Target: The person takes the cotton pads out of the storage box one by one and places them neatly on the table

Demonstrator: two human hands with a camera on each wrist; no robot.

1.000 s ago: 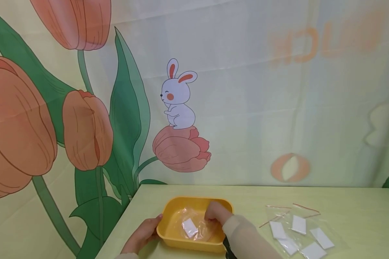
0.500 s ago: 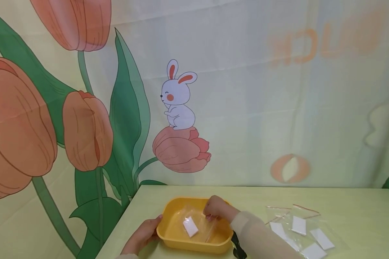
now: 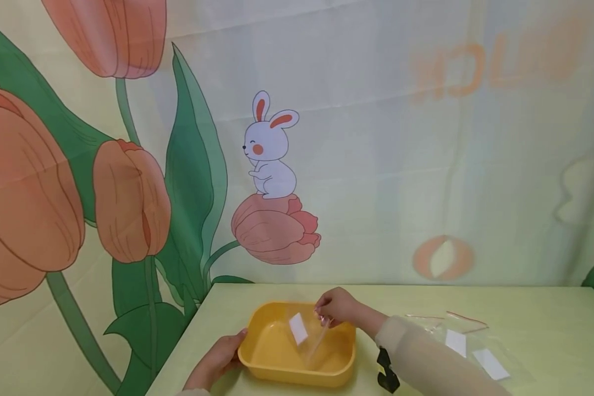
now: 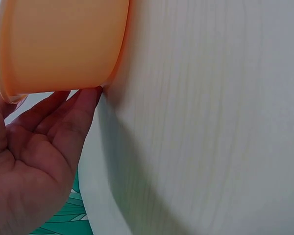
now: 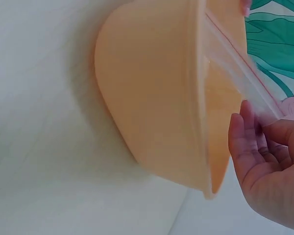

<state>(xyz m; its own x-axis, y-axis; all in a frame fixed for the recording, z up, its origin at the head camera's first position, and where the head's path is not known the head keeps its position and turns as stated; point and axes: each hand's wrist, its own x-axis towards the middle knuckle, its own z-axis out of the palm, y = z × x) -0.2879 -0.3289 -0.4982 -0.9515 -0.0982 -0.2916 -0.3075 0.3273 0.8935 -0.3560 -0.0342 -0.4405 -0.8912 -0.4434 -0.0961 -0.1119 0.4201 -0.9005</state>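
A yellow plastic basin (image 3: pixel 297 377) stands on the table. My left hand (image 3: pixel 220 355) grips its left end, thumb at the rim; in the left wrist view the fingers of that hand (image 4: pixel 44 152) press on the outer wall (image 4: pixel 63 44). Above the basin's right side, my right hand (image 3: pixel 337 306) pinches a clear zip bag (image 3: pixel 313 344) by its top edge. A white rectangular piece (image 3: pixel 298 329) shows in the bag, which hangs tilted over the basin. The right wrist view shows the bag's red seal line (image 5: pixel 252 68) beside the thumb and fingertips.
Several more clear bags with white pieces (image 3: pixel 491 364) lie on the table at the right, partly hidden by my right sleeve (image 3: pixel 430 357). A black object (image 3: pixel 388 371) sits under that sleeve. Behind the table (image 3: pixel 554 319) hangs a printed cloth with tulips and a rabbit (image 3: pixel 274 176).
My right hand has risen from inside the basin to above its rim, lifting the bag and its white piece. The left hand has stayed at the basin's end.
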